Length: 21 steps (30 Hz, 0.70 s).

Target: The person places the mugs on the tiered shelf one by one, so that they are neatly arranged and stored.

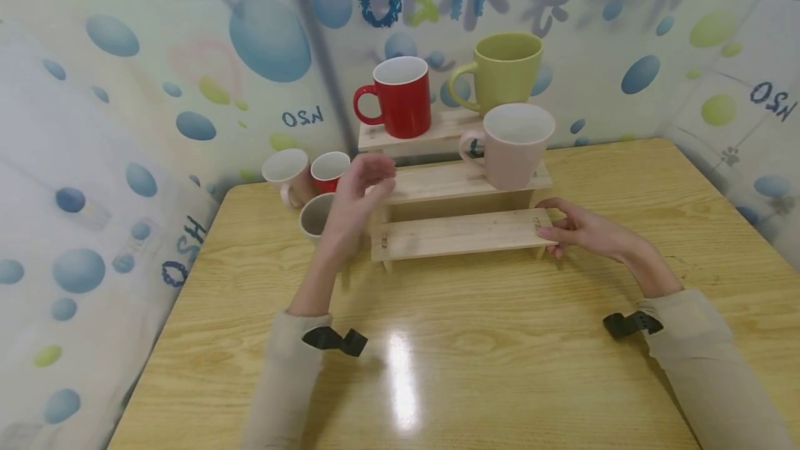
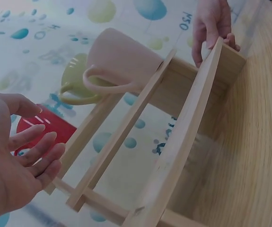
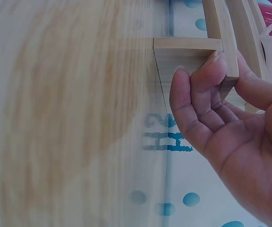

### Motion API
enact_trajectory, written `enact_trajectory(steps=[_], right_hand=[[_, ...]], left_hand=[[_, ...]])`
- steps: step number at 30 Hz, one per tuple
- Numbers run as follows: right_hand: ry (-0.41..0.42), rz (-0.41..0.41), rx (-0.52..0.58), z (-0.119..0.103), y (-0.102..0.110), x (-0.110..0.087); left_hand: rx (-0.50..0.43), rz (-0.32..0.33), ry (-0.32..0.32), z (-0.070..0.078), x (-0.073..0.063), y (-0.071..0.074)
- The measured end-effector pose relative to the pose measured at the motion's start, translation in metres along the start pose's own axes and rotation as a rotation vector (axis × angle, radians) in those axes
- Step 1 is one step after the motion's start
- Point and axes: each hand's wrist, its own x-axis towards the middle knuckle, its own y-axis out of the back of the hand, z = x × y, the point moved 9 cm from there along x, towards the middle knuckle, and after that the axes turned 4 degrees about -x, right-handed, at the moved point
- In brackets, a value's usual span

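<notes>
Wooden rack (image 1: 462,233) on the table (image 1: 475,367), its right end pinched by your right hand (image 1: 581,229)
Your left hand (image 1: 359,194) hovers free, fingers loose, partly covering a cup (image 1: 315,216) (right side hidden).

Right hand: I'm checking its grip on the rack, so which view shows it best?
The right wrist view: the right hand is largest there, thumb and curled fingers pinching the end of the lowest rack board. The head view shows it smaller, from above; the left wrist view, small at the top edge.
</notes>
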Motion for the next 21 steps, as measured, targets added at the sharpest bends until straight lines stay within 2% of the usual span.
enact_trajectory(steps=[4,8,12,21], right_hand=[[0.001,0.001,0.007,0.001,0.000,0.000],[0.003,0.002,0.014,0.000,0.000,0.001],[0.002,0.003,0.014,0.000,0.000,0.001],[-0.015,0.005,0.003,0.002,0.001,0.000]], left_hand=[[-0.017,0.037,0.000,0.001,-0.004,0.016],[0.002,0.081,-0.046,0.005,-0.005,0.034],[-0.023,0.125,-0.077,0.007,-0.008,0.051],[-0.093,0.266,-0.086,0.001,-0.022,0.093]])
